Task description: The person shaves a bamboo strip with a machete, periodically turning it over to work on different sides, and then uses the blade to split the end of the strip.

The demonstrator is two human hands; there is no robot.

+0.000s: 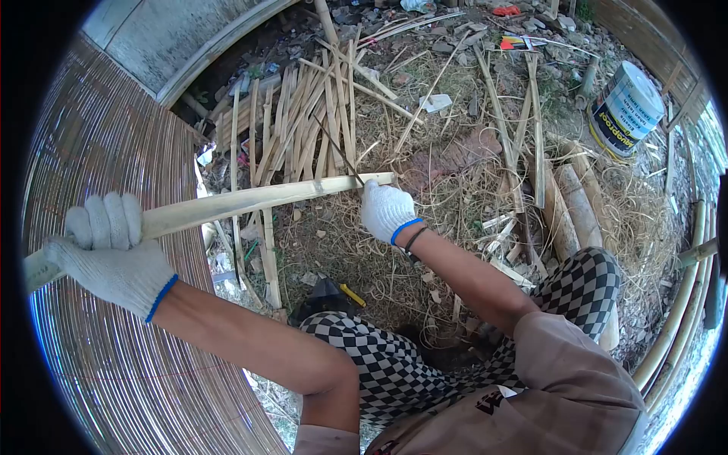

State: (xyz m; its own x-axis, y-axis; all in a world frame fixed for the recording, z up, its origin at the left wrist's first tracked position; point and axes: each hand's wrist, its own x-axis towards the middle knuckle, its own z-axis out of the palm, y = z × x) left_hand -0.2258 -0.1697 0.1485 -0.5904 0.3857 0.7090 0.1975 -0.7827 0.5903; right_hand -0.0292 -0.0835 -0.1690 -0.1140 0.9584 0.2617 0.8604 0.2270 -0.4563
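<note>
The bamboo slat (pixel 227 205) is held level above the littered ground (pixel 455 167), clenched at its near end by the left hand (pixel 110 254), while the right hand (pixel 387 211) grips a thin blade (pixel 337 155) at its far tip, which is best kept aligned with the grain.

Gloved left hand (pixel 106 254) grips bamboo slat (pixel 250 202); right hand (pixel 387 211) holds blade (pixel 337 152) against it.

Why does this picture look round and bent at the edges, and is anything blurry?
Head view: a fisheye lens bows the woven bamboo mat and leaves black corners; daylight is even and soft, with no harsh glare; the left hand, right hand and bamboo strip stay sharp; the paint can near the rim looks stretched.
</note>
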